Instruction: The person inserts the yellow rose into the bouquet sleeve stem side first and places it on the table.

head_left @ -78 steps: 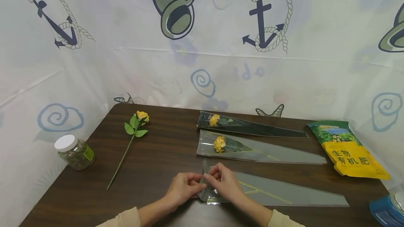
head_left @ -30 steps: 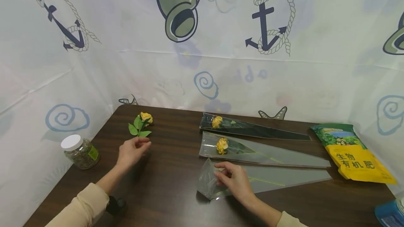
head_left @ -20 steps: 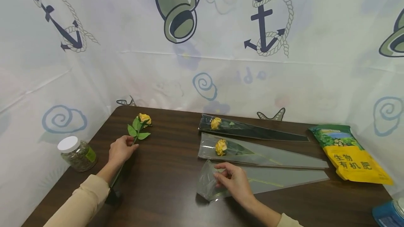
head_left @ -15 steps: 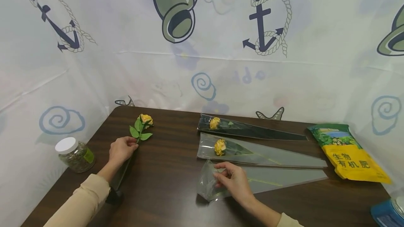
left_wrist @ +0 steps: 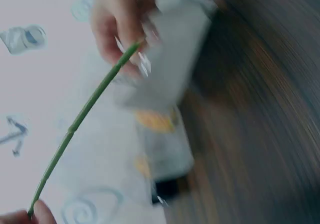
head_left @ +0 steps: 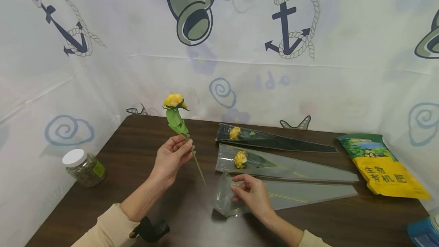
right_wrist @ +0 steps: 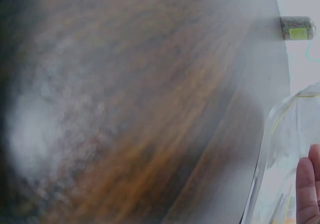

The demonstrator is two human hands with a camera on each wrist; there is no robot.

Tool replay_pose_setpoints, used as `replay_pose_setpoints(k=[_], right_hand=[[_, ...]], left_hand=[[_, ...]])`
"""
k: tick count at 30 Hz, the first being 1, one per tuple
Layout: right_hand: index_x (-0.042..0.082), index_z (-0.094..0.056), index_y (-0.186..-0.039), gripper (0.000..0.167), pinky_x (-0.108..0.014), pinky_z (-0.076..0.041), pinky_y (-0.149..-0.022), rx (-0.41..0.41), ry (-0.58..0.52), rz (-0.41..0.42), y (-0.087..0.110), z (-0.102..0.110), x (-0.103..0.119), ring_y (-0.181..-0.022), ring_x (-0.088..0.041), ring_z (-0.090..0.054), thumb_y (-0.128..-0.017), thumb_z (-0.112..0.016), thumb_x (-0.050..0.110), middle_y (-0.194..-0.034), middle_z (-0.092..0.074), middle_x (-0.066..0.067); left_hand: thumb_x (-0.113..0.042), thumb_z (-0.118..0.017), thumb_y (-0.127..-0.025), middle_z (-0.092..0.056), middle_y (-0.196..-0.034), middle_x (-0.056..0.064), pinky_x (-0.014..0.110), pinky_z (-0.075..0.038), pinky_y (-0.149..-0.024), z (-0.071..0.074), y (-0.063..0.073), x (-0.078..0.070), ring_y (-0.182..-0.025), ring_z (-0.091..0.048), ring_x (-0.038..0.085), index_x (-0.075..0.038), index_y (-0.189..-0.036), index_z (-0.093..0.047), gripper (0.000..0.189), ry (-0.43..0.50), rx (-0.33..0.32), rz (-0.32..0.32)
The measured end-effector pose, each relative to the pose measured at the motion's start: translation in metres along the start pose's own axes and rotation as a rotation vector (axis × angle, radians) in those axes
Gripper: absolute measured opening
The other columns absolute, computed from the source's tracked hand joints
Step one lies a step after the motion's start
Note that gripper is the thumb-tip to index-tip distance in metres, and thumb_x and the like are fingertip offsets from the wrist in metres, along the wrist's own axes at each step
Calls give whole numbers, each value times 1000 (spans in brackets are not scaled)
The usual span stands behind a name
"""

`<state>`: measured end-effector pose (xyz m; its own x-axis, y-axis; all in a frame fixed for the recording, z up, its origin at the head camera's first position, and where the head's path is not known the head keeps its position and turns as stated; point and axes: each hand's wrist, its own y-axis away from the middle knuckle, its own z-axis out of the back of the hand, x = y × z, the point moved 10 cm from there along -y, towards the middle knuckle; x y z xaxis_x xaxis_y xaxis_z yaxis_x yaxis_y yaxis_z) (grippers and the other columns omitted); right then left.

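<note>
My left hand [head_left: 173, 157] holds a yellow rose [head_left: 173, 100] by its stem, the bloom raised above the table and the stem slanting down to the right. In the left wrist view the green stem [left_wrist: 71, 130] runs from my fingertips towards the other hand. My right hand [head_left: 252, 193] pinches the wide end of a grey flower sleeve [head_left: 319, 191] with a clear front and yellow lines. That end stands puffed open and faces left, close to the stem's lower tip. The right wrist view catches its clear film [right_wrist: 275, 149] beside my fingers [right_wrist: 306, 194].
Behind lie two sleeved roses, one in a grey sleeve [head_left: 319, 172] and one in a black sleeve [head_left: 291, 145]. A lidded jar [head_left: 85, 169] stands at the left edge. On the right are a yellow-green fertilizer bag [head_left: 380, 167] and a blue can [head_left: 423, 233].
My left hand left the sleeve, took the rose from the table's left side, lifted it and brought it rightwards. My right hand keeps its pinch on the sleeve, whose end has opened.
</note>
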<state>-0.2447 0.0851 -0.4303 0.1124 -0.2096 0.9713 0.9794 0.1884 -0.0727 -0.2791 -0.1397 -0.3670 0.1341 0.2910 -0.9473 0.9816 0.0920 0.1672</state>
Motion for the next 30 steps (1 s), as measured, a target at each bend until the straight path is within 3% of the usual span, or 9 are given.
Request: replay_pose_setpoints(k=[4,13,19,24,30], right_hand=[[-7,-64,-99,19,-27,-56,-54,-2,-5,2,0,-2,1,-53,-10,-64,-82,-69,-1,-69,-67,-19],[-8,-64,-101,19,-28,-56,-55,-6,-67,-14,2,-5,3,-53,-9,-63,-84,-67,0,-70,-66,-22],[-10,-64,-102,20,-28,-56,-56,-15,-96,-6,2,-6,7,-53,-7,-64,-86,-65,0,-69,-65,-22],[-12,-63,-104,22,-29,-57,-56,-33,-144,-13,2,-8,10,-54,-9,-64,-85,-65,0,-72,-64,-24],[-14,-63,-105,23,-29,-57,-57,-54,-187,-3,0,-10,11,-55,-9,-64,-86,-64,-2,-74,-65,-24]], left_hand=[[-6,-61,-91,-56,-87,-7,18,-54,-72,-8,6,-4,-79,-63,4,-10,-101,-50,16,58,-56,-81],[1,-62,-88,-54,-88,-3,24,-55,-75,-4,12,12,-77,-59,5,-5,-99,-46,19,-26,-138,-189],[1,-63,-87,-53,-84,-3,23,-55,-72,-5,15,22,-76,-59,6,-4,-100,-46,22,-69,-147,-212],[3,-62,-87,-53,-83,-3,25,-56,-73,-7,19,37,-76,-59,5,-2,-106,-44,28,-82,-150,-194],[-2,-66,-86,-56,-84,2,22,-54,-72,-12,26,49,-75,-59,5,1,-106,-46,29,-188,-138,-224]])
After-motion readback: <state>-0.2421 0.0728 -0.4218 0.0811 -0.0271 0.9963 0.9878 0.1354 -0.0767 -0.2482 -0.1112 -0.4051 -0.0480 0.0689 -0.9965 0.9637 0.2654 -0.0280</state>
